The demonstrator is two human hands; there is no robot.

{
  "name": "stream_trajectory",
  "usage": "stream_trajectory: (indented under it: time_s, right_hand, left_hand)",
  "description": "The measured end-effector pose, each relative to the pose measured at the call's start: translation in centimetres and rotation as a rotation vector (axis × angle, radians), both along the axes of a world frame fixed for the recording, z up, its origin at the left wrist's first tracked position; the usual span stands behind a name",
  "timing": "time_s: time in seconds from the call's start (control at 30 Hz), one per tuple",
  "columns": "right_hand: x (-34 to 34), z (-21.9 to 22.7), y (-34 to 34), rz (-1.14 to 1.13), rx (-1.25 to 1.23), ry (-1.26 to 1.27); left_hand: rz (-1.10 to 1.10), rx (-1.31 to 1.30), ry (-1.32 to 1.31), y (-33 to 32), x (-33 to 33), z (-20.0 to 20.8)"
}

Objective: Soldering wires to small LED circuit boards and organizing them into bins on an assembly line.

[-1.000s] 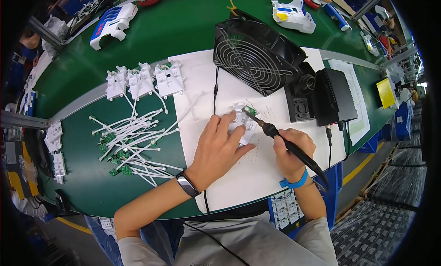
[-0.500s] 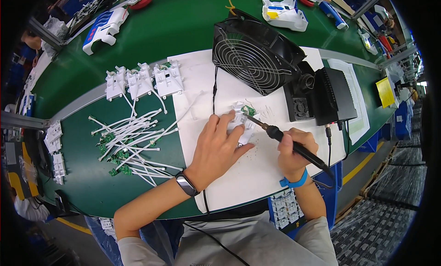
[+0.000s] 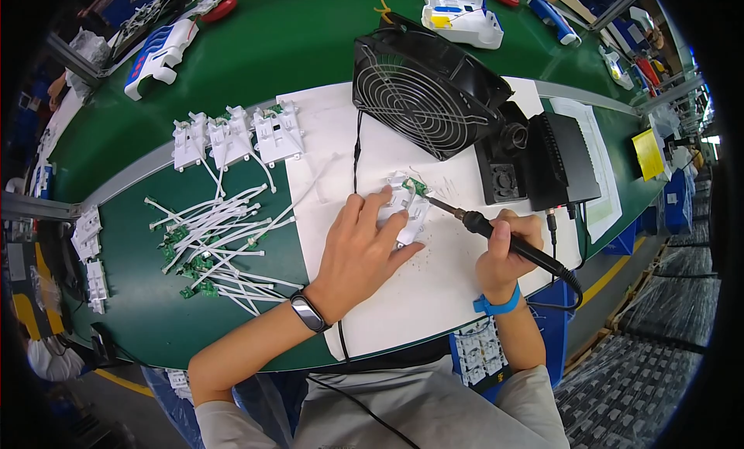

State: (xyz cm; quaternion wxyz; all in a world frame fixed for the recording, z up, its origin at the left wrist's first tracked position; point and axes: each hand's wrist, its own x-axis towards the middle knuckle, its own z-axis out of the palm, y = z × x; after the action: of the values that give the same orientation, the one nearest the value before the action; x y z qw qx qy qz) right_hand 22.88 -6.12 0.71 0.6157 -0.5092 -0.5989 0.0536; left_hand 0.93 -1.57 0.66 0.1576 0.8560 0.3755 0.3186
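My left hand (image 3: 353,255) steadies a white plastic bracket (image 3: 412,226) on the white board (image 3: 387,317), with its fingers pressing on the part's left side and the thumb at its near end. A small green circuit board (image 3: 418,187) sits at the bracket's far end. In my right hand (image 3: 508,257) is a soldering iron (image 3: 474,221), gripped by its black handle. Its metal tip points up and left, close to the circuit board; whether it touches cannot be told. Dark crumbs and thin wire bits lie around the bracket.
A black fan (image 3: 422,92) stands beyond my hands, with a black soldering station (image 3: 570,158) to its right. Left of the board lie a pile of white cables with green circuit boards (image 3: 217,247) and several white brackets (image 3: 230,139). White-and-blue casings (image 3: 159,58) rest at the back.
The soldering iron's tip has drawn back slightly right and down from the circuit board, and its handle has tilted. My left hand keeps its hold on the bracket. The whole view has shifted slightly.
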Motion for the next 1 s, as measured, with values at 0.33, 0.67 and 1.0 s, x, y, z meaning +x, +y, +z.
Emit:
stream_trajectory:
  time_s: [0.33, 0.67, 1.0]
  right_hand:
    - [0.12, 0.19, -0.13, -0.014, -0.022, -0.12]
    - [-0.05, 0.09, -0.02, -0.007, -0.014, -0.065]
    - [-0.07, 0.05, -0.06, -0.001, -0.02, -0.077]
  left_hand:
    - [-0.002, -0.008, 0.002, 0.0, -0.03, 0.0]
    - [0.016, 0.036, -0.027, 0.11, 0.07, 0.06]
    - [0.016, 0.029, -0.034, 0.06, 0.05, 0.05]
